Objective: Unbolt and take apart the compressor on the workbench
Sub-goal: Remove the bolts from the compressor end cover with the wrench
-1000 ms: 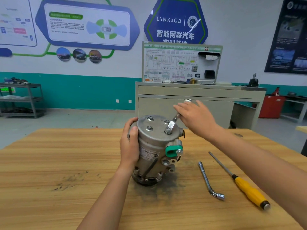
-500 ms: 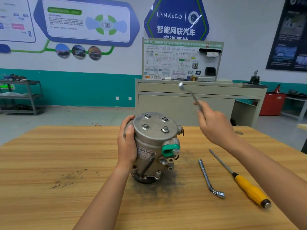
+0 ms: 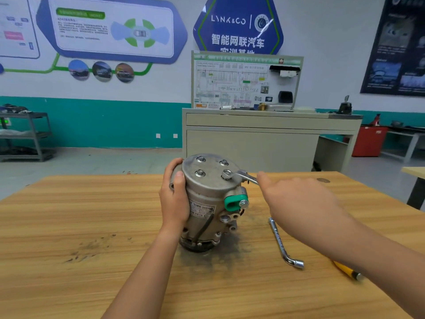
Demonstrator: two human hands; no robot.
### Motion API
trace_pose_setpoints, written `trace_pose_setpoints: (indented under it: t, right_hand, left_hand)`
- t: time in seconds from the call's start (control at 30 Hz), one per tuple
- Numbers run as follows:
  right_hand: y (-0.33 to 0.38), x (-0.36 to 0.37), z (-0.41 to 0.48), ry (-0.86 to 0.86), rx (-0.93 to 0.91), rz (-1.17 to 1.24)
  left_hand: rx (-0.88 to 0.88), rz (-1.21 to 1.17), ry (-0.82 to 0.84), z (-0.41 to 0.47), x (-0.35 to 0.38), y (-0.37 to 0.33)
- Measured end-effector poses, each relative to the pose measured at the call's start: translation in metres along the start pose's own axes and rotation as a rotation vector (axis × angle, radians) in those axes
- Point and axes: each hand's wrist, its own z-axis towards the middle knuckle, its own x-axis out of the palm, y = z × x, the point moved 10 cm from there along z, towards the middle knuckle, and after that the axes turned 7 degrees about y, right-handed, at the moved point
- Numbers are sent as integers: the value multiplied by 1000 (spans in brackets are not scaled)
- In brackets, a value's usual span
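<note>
Wrench (image 3: 242, 176) drops from mid-air back onto the near-right bolt (image 3: 226, 174); right hand (image 3: 299, 199) grips its handle, left hand (image 3: 173, 201) clamps the compressor (image 3: 208, 192) upright on the workbench (image 3: 92, 215). Another loosening turn looks imminent.

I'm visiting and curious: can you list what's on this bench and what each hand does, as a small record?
Left hand: grips the side of the compressor
Right hand: holds a wrench
Wrench end: on the front-right top bolt
Spare tools: L-shaped socket wrench and yellow-handled screwdriver, lying on the workbench
</note>
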Motion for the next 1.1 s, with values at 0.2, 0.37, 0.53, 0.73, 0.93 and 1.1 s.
trace_pose_setpoints:
  t: [0.2, 0.37, 0.53, 0.73, 0.93, 1.1]
  right_hand:
    - [-7, 3, -11, -98, 74, -7]
    - [-27, 10, 35, -315, -48, 14]
    - [-6, 6, 122, -271, -223, 54]
    - [-46, -15, 128, -442, 67, 620]
    - [-30, -29, 61, -363, -43, 524]
    - [-16, 4, 10, -156, -32, 218]
  left_hand:
    - [3, -4, 3, -1, -2, 0]
    - [-26, -8, 62, 6, 1, 0]
    - [-53, 1, 85, 12, 10, 2]
    - [-50, 0, 87, 10, 7, 3]
    - [-20, -27, 52, 6, -3, 0]
    - [-21, -48, 37, 4, -4, -1]
